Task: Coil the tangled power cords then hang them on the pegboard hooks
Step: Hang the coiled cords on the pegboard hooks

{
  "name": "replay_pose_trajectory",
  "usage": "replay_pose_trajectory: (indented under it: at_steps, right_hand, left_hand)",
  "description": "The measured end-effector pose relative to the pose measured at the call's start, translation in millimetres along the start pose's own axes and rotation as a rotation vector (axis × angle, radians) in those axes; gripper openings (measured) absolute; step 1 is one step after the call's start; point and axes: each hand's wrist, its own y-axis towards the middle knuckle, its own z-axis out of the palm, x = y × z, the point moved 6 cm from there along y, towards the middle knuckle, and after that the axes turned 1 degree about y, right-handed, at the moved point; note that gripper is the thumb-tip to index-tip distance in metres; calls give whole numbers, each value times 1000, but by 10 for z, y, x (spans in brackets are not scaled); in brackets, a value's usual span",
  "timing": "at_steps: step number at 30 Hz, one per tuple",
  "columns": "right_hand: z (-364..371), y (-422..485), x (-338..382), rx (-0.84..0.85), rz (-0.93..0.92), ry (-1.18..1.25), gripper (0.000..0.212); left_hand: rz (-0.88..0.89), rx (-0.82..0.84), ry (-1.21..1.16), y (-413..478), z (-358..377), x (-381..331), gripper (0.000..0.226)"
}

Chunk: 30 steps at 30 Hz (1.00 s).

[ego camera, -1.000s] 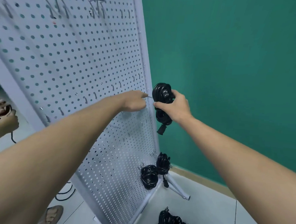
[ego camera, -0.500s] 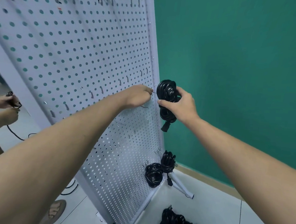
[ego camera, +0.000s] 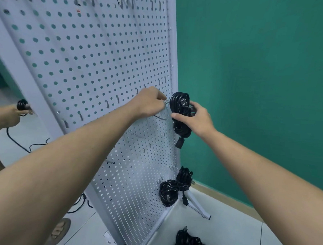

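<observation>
The right grip (ego camera: 196, 118) held the coil (ego camera: 179, 108) at the right edge of the pegboard (ego camera: 104, 63), just beside the hook (ego camera: 167, 102) that the left grip (ego camera: 148, 103) pinched. If the loops missed the thin hook, or it twisted loose, the coil would likely drop and unravel.

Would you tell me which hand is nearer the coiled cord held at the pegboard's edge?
Right. The right hand grips the coiled cord; the left hand pinches the hook just left of it.

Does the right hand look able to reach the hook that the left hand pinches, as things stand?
Probably yes. The right hand grips the coiled cord just beside the hook, and nothing lies between; the left hand pinches the hook.
</observation>
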Motion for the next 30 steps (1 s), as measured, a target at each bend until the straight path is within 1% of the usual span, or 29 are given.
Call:
replay_pose_trajectory:
  at_steps: [2, 4, 8, 12, 15, 18, 23, 26, 30]
  right_hand:
    - [-52, -60, -6, 11, 10, 12, 99]
    - [-125, -148, -20, 20, 14, -2, 101]
    - [-332, -451, -56, 2, 31, -72, 96]
    - [-542, -962, -234, -6, 74, -170, 86]
    - [-687, -1478, -626, 29, 169, -263, 81]
    - [-832, -2001, -1172, 53, 305, -338, 81]
    - [-952, -2834, -2219, 77, 546, -396, 79]
    - [-982, -3300, -2864, 99, 714, -447, 81]
    - [-1050, -3797, -3583, 38, 935, -488, 89]
  left_hand:
    - [47, -19, 12, -49, -22, -50, 51]
    - [105, -40, 49, -125, -44, -131, 53]
    - [272, -148, 170, -357, -75, -368, 52]
    - [461, -138, 173, -685, 191, -670, 50]
    - [512, 12, 150, -939, 743, -768, 49]
    - [506, 176, 140, -1139, 1492, -705, 50]
    - [482, 420, 113, -1445, 2704, -445, 51]
    - [464, 537, 116, -1577, 3347, -295, 51]
    - [426, 675, 71, -1704, 4080, -119, 51]
